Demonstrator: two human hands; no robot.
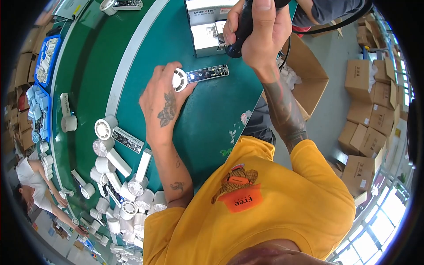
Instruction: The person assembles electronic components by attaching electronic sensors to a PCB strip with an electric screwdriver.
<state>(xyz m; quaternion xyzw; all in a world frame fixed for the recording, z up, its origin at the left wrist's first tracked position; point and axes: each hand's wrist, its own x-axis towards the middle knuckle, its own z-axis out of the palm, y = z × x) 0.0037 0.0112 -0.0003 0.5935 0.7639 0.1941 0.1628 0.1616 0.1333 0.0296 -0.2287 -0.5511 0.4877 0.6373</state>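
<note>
My left hand (162, 97) is closed around the round head of a small white handheld fan (206, 74), over the green bench mat. The fan's handle points right, its casing open and a dark circuit board showing. At the top of the view, my right hand (264, 42) grips a black electric screwdriver (243, 37) with a dark cable. Its lower end is beside a grey box-shaped machine (204, 33) that looks like a screw feeder. The exact tip is hard to make out against the machine's front.
A heap of white fans (128, 210) lies left of my left forearm. Beyond a pale strip (128, 57) runs a darker green surface with blue bins (47, 59). Another person (37, 181) reaches in at lower left. An open carton (309, 75) stands right; stacked cartons (364, 132) lie beyond.
</note>
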